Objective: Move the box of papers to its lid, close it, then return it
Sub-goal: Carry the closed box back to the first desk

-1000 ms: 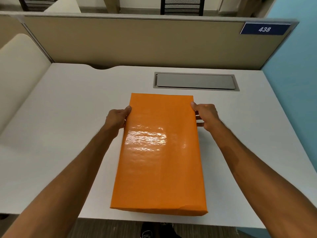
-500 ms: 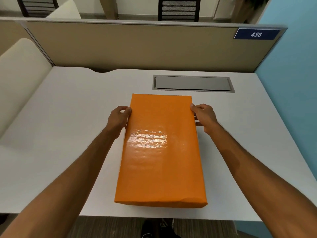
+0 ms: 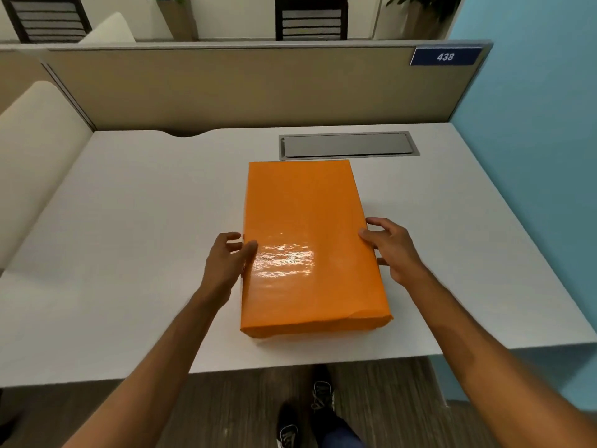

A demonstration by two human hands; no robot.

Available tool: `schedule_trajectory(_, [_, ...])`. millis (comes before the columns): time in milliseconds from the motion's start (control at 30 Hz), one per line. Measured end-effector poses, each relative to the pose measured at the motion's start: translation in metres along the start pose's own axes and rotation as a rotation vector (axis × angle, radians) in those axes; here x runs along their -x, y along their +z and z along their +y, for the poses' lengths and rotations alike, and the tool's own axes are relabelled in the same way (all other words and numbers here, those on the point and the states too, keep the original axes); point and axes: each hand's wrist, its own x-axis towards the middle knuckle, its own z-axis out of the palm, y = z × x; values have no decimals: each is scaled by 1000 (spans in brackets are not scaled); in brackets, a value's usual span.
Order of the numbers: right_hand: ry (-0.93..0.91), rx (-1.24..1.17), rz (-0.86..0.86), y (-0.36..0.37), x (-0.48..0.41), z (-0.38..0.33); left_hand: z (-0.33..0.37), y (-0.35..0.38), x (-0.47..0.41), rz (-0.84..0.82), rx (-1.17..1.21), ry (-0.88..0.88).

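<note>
The orange glossy box of papers (image 3: 307,240) lies flat on the white desk (image 3: 129,237), its lid covering it and its long side pointing away from me. My left hand (image 3: 226,263) is at the box's left side, thumb resting on the top edge, fingers curled loosely and apart. On the box's right side is my right hand (image 3: 392,250), thumb at the top edge and fingers spread. Neither hand clasps the box firmly.
A grey cable hatch (image 3: 347,145) is set into the desk just behind the box. A beige partition (image 3: 242,88) with a blue 438 sign (image 3: 445,56) closes the back. A blue wall (image 3: 533,156) stands on the right. My shoes (image 3: 310,412) show below the desk's front edge.
Both hands slid back along the box sides toward me and their fingers loosened. The box now lies farther from the desk's front edge, and the view has pulled back.
</note>
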Motion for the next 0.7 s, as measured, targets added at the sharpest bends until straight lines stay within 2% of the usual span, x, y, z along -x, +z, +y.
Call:
schedule_trajectory(133, [35,-48,-8,-3,16,10,-3,-2,9,-51,69,-27])
schedule_trajectory(300, [94,-120,-136,-2,24,17,-7,-3,18,-148,149,-137])
schedule_trajectory(700, [25,-166,-219,2,12,-10,12,-26,17,-55,166,-51])
